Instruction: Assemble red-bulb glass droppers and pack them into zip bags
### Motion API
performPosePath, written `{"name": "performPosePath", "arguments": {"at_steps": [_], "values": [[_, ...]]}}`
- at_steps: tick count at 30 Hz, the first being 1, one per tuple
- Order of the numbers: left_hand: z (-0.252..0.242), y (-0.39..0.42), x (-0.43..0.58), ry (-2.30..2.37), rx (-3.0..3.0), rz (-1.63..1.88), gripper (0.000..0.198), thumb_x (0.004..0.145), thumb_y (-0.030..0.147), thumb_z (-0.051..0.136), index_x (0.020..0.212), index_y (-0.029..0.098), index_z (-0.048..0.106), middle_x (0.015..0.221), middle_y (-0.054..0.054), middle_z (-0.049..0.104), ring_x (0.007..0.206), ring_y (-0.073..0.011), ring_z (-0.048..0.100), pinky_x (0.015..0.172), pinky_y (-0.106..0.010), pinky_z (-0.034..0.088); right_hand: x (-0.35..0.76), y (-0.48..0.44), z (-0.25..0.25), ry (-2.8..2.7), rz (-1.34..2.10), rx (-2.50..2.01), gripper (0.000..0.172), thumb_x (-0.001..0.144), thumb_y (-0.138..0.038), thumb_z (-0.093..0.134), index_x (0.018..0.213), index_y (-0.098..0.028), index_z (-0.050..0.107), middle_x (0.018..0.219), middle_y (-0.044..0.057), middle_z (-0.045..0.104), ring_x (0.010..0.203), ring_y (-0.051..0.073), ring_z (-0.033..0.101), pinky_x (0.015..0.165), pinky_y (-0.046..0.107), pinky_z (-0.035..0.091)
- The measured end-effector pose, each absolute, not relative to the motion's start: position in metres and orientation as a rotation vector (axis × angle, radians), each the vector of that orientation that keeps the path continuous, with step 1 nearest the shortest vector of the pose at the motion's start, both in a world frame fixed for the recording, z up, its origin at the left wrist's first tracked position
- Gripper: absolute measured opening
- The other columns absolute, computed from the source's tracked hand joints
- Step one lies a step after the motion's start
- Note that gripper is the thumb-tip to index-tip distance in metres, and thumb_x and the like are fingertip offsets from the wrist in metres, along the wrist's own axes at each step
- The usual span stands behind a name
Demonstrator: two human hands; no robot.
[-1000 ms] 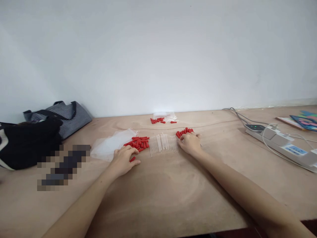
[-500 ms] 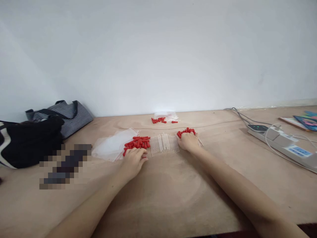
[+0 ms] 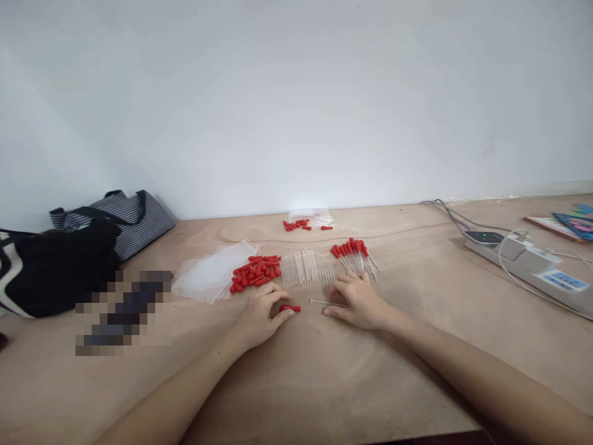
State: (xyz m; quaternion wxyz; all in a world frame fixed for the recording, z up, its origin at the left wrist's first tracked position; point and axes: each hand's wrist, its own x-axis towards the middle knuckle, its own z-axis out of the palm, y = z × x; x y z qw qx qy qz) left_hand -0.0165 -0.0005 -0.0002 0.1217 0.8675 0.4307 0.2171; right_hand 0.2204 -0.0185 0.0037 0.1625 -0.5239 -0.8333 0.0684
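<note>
- Left hand [image 3: 262,315]: fingertips pinch one red cap [image 3: 290,308] against the wooden table [image 3: 324,383]
- Right hand [image 3: 359,301]: fingers loosely curled, tips pinching a thin clear tube [image 3: 327,303]

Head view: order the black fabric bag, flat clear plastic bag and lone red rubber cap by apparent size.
1. black fabric bag, largest
2. flat clear plastic bag
3. lone red rubber cap, smallest

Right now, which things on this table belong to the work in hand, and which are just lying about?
In the work: left hand, pinching one red bulb; right hand, touching a loose clear tube; red bulb pile; row of clear tubes; capped droppers; clear bag.
Lying about: striped bag; black bag; power strip; books.
</note>
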Motion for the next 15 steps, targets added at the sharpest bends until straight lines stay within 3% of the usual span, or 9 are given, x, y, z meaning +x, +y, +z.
{"name": "performPosePath", "arguments": {"at_steps": [5,15], "values": [[-0.003,-0.003,-0.008,1.245,2.577,0.629,0.007,0.078,0.024,0.052,0.077,0.02,0.058,0.078,-0.001,0.058,0.076,-0.0171,0.052,0.069,-0.031,0.036,0.211,-0.016,-0.007,-2.336,0.132,-1.475,0.015,0.078,-0.033,0.054,0.074,-0.019,0.056,0.079,0.002,0.056,0.082,0.017,0.045,0.07,0.032,0.022],[-0.011,-0.007,0.002,1.283,2.578,0.745,0.008,0.083,0.024,0.044,0.084,0.02,0.05,0.079,0.001,0.06,0.076,-0.016,0.052,0.076,-0.034,0.028,0.199,-0.028,-0.014,-2.149,0.06,-1.378,0.013,0.084,-0.018,0.041,0.074,-0.018,0.049,0.074,0.002,0.063,0.08,0.017,0.049,0.084,0.04,0.016]]}}
